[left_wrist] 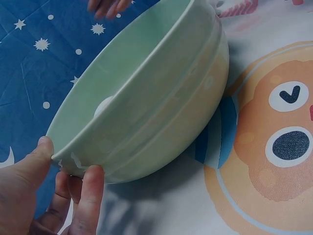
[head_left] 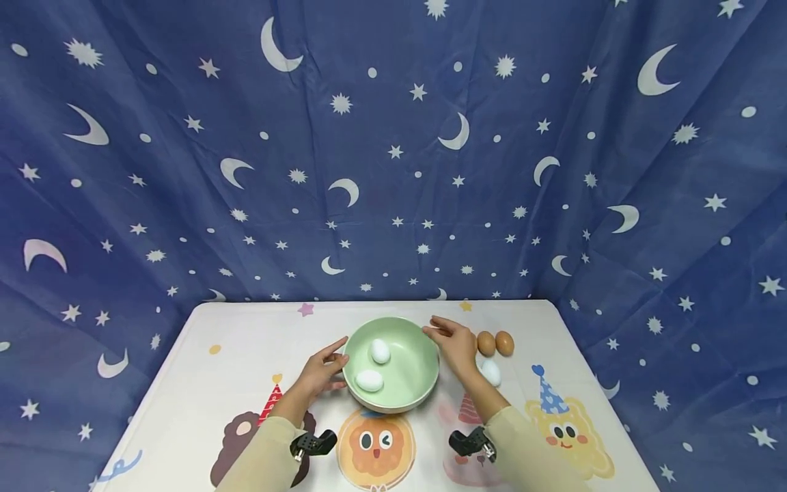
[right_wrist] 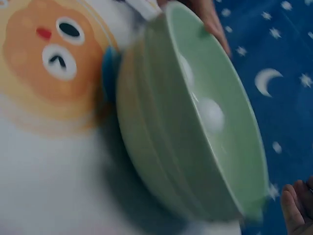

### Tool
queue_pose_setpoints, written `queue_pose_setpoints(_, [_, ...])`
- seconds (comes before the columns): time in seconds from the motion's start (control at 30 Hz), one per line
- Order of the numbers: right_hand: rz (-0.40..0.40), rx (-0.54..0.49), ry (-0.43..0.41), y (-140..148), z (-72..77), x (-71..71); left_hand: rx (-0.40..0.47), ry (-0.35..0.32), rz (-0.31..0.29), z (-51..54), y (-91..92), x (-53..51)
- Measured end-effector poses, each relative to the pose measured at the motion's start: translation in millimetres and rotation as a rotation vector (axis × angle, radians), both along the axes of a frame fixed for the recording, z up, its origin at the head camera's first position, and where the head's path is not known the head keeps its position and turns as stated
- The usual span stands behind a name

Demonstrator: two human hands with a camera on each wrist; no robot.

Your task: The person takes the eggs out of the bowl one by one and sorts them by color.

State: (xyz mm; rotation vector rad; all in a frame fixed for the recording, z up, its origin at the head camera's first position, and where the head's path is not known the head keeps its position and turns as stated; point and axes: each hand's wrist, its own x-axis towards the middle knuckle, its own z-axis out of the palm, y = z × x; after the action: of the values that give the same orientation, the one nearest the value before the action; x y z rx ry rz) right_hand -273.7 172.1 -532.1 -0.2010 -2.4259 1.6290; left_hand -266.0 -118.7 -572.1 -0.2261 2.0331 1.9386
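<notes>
A light green bowl (head_left: 408, 362) stands on the table, with two white eggs inside: one egg (head_left: 380, 351) toward the back, another egg (head_left: 369, 380) nearer the front left. My left hand (head_left: 321, 371) holds the bowl's left side; in the left wrist view its thumb (left_wrist: 45, 147) lies at the rim and its fingers (left_wrist: 92, 196) against the outer wall. At the bowl's right rim is my right hand (head_left: 456, 347), fingers extended. The right wrist view shows its fingers (right_wrist: 292, 208) a little apart from the bowl, holding nothing.
Right of my right hand lie brown eggs, among them one egg (head_left: 486, 344) and another (head_left: 505, 344), plus a white egg (head_left: 490, 372) partly behind the wrist. The table (head_left: 246, 342) has a cartoon-printed cover. A blue star-and-moon curtain (head_left: 393, 171) hangs behind it.
</notes>
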Motion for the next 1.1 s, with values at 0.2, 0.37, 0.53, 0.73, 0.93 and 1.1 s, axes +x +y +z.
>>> queue_pose_setpoints(0.2, [0.106, 0.062, -0.088, -51, -20.1, -9.9, -0.007, 0.014, 0.0, -3.5, 1.5, 3.1])
queue_pose_setpoints(0.37, [0.109, 0.122, -0.145, -73, -36.3, -16.1, -0.009, 0.012, 0.002, -1.9, 2.1, 2.8])
queue_pose_setpoints(0.53, [0.119, 0.134, -0.141, -82, -45.7, -15.3, -0.011, 0.005, 0.009, -4.2, 2.0, 1.6])
queue_pose_setpoints(0.73, [0.103, 0.153, -0.134, -86, -52.5, -13.2, 0.009, 0.01, 0.012, -6.4, 1.8, 3.1])
queue_pose_setpoints(0.93, [0.094, 0.162, -0.145, -86, -54.0, -13.8, 0.003, 0.015, 0.015, -6.7, 2.1, 3.1])
queue_pose_setpoints(1.1, [0.082, 0.175, -0.171, -86, -52.4, -15.8, -0.005, 0.004, 0.015, -5.9, 2.5, 0.9])
